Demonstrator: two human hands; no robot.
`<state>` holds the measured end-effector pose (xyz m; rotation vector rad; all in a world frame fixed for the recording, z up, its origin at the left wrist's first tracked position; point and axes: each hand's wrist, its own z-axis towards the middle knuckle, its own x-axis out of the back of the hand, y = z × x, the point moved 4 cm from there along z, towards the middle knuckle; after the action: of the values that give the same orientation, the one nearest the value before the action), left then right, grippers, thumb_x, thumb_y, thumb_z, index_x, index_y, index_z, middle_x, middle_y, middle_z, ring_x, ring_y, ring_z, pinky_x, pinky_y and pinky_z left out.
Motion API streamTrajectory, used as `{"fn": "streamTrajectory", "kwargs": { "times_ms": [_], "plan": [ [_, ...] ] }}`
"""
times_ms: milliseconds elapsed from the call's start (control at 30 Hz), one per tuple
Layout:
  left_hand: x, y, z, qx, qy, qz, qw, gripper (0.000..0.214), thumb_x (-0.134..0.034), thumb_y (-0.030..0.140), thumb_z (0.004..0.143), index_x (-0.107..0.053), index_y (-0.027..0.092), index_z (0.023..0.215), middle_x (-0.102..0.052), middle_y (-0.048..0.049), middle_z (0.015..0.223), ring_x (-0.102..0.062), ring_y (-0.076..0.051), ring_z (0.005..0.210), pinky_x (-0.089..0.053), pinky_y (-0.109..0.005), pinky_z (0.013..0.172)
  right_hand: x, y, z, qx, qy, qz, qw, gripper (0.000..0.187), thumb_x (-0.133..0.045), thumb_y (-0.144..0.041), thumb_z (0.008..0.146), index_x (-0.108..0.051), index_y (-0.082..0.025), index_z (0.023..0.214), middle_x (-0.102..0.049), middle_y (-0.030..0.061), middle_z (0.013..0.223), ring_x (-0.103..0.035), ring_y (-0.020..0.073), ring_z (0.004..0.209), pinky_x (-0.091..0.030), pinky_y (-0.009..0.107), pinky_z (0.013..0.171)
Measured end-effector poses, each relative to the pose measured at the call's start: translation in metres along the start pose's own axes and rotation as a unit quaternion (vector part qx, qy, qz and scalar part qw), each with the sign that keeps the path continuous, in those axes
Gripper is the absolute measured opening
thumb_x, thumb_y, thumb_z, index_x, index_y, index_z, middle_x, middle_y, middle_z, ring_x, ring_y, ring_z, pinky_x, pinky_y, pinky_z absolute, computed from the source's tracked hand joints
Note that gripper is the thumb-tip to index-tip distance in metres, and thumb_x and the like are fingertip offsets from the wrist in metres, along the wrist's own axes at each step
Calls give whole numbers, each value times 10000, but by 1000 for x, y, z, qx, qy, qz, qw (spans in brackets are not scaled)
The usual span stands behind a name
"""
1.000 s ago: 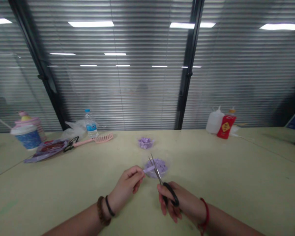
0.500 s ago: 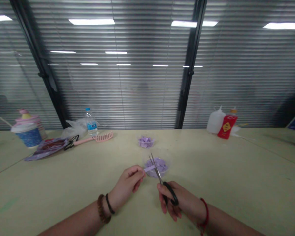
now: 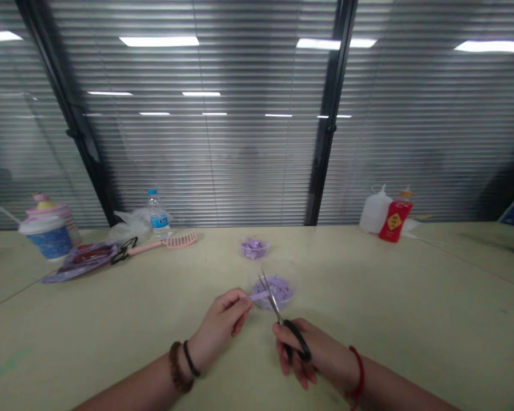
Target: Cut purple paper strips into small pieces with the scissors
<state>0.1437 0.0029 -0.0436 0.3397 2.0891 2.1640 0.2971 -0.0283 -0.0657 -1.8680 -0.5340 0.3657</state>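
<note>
Strip (image 3: 259,296), one, is pinched in the left hand (image 3: 226,315), grip closed, at the nearer tub (image 3: 269,306); scissors (image 3: 277,312), blades slightly parted, fill the right hand (image 3: 316,346); positions barely change, so work shows no clear advance.

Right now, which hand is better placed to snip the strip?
Probably the right hand: it holds the open scissors near the free end of the strip. The left hand pinches the other end.

Left fingers (image 3: 242,305) pinch purple strip (image 3: 259,295); right fingers (image 3: 281,330) hold parted scissors (image 3: 278,315); 2 bowls (image 3: 265,305) hold purple pieces (image 3: 281,289).
</note>
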Motion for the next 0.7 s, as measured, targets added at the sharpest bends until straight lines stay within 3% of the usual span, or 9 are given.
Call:
{"fn": "streamTrajectory", "kwargs": {
  "times_ms": [233,700],
  "plan": [
    [2,4,-2,-30,19,-1,999,306,-530,436,725,-464,154,628,-372,64,442,-307,-60,386,-224,-190,399,1,3,1,3,-16,-3,1000,610,-489,-713,621,-490,-103,660,-568,35,542,-462,57,303,-257,140,256],
    [1,-2,0,-4,1,22,1000,297,-516,423,711,-451,151,610,-369,65,448,-304,-52,374,-220,-183,384,2,1,1,16,1,-5,1000,609,-465,-716,632,-480,-108,661,-553,20,514,-436,46,288,-245,140,259]
  ]
}}
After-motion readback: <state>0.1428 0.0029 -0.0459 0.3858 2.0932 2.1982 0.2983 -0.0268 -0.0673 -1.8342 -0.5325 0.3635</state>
